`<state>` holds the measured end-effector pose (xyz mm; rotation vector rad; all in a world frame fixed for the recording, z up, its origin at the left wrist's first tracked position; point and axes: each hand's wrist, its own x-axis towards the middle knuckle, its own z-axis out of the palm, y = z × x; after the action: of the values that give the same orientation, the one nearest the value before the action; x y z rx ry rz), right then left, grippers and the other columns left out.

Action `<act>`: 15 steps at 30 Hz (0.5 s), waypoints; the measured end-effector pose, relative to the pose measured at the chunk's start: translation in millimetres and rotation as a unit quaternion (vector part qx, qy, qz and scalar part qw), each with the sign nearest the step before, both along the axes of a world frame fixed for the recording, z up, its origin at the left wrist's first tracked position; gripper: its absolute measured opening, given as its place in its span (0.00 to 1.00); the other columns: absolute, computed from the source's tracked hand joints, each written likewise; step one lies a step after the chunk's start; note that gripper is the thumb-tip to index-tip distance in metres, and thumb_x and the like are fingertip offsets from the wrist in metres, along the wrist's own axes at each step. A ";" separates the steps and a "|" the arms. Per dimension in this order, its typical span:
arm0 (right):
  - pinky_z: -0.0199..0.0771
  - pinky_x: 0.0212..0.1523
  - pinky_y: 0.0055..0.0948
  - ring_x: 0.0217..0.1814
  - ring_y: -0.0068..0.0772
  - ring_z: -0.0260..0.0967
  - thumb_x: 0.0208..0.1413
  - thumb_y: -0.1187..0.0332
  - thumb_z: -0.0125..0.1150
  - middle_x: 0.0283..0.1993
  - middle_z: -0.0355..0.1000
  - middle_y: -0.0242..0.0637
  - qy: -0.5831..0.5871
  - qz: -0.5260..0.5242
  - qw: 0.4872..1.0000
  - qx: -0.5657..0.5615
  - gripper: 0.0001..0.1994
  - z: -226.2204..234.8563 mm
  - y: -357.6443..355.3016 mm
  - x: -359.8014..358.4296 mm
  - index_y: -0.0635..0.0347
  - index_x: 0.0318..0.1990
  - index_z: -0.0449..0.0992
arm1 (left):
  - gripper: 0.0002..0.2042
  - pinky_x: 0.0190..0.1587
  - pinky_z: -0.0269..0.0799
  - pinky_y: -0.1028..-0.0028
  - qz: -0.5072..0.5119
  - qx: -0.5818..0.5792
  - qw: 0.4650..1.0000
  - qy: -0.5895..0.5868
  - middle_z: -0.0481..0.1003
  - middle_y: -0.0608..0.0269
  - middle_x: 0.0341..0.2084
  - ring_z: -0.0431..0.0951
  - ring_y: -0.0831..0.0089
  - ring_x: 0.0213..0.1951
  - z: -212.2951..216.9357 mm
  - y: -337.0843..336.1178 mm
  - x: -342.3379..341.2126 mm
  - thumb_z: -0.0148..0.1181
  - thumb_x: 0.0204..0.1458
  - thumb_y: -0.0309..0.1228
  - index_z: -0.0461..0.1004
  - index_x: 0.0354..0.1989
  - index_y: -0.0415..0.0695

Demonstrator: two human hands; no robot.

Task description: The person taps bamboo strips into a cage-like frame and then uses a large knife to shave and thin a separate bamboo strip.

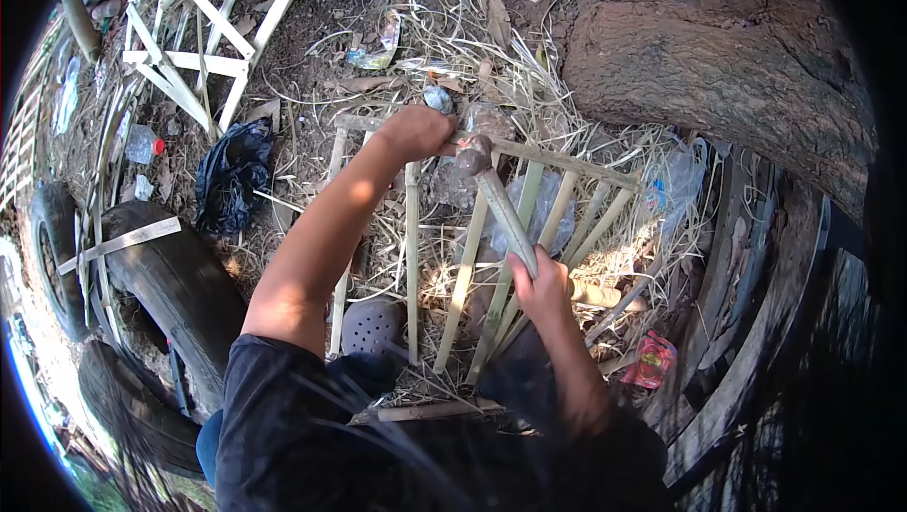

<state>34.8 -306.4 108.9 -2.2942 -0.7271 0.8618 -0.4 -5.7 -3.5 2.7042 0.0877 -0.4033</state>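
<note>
My right hand [545, 285] grips the pale handle of a hammer [510, 216]. Its rounded, brown head is over a wooden crossbar [567, 164], close to the fingers of my left hand [416, 132]. That left hand is closed at the crossbar, its fingertips partly hidden. From the bar, several bamboo slats [412, 247] run toward me, spread apart like a rack. Whether the hammer head touches the bar I cannot tell. The near ends of some slats are hidden by my clothing and arms.
Far left stands a lattice of split bamboo [217, 63]. Old tyres [175, 262] and a black plastic bag [233, 175] lie at left. A thick tree trunk [718, 49] fills the far right. A grey clog [371, 326] is below the slats. Bamboo shavings [472, 54] litter the ground.
</note>
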 end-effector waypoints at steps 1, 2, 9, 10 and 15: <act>0.73 0.28 0.46 0.30 0.60 0.73 0.56 0.58 0.62 0.25 0.73 0.55 -0.001 -0.004 1.000 0.001 0.16 -3.6 1.3 -0.9 0.64 0.37 0.74 | 0.10 0.36 0.74 0.57 -0.004 0.001 1.000 -0.001 0.76 0.52 0.22 0.79 0.54 0.31 -0.9 3.8 -0.7 0.57 0.51 0.31 0.70 0.39 0.40; 0.73 0.28 0.47 0.30 0.60 0.73 0.56 0.58 0.62 0.24 0.73 0.55 -0.029 0.020 0.999 -0.011 0.16 -8.8 1.5 -1.8 0.64 0.36 0.73 | 0.09 0.34 0.74 0.56 -0.001 0.004 1.000 -0.001 0.76 0.51 0.22 0.79 0.53 0.30 -1.7 7.4 -2.3 0.55 0.51 0.30 0.70 0.38 0.40; 0.73 0.26 0.48 0.28 0.60 0.73 0.56 0.55 0.61 0.23 0.73 0.54 -0.081 0.061 0.990 -0.096 0.17 -18.0 -1.7 1.4 0.62 0.35 0.72 | 0.06 0.53 0.63 0.62 -0.029 0.044 0.997 -0.058 0.77 0.59 0.24 0.74 0.63 0.44 -7.0 4.3 -3.1 0.52 0.50 0.31 0.71 0.32 0.42; 0.73 0.26 0.48 0.28 0.60 0.73 0.56 0.55 0.61 0.24 0.73 0.53 -0.086 0.068 0.990 -0.092 0.17 -17.2 -1.5 1.5 0.62 0.35 0.72 | 0.06 0.53 0.62 0.64 -0.033 0.065 0.995 -0.062 0.76 0.60 0.24 0.74 0.65 0.44 -6.7 4.2 -3.5 0.51 0.50 0.30 0.71 0.32 0.42; 0.69 0.25 0.50 0.27 0.61 0.71 0.55 0.60 0.62 0.22 0.71 0.56 -0.104 0.051 0.990 -0.083 0.15 1.2 10.0 2.4 0.65 0.33 0.71 | 0.07 0.54 0.59 0.64 -0.057 0.114 0.989 -0.072 0.76 0.61 0.23 0.73 0.68 0.45 -1.5 4.4 -1.3 0.46 0.52 0.30 0.71 0.31 0.43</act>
<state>37.2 -296.4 110.1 -2.5408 -0.8999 0.7602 -1.7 -1.3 -5.0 2.9648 -0.0669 -0.2415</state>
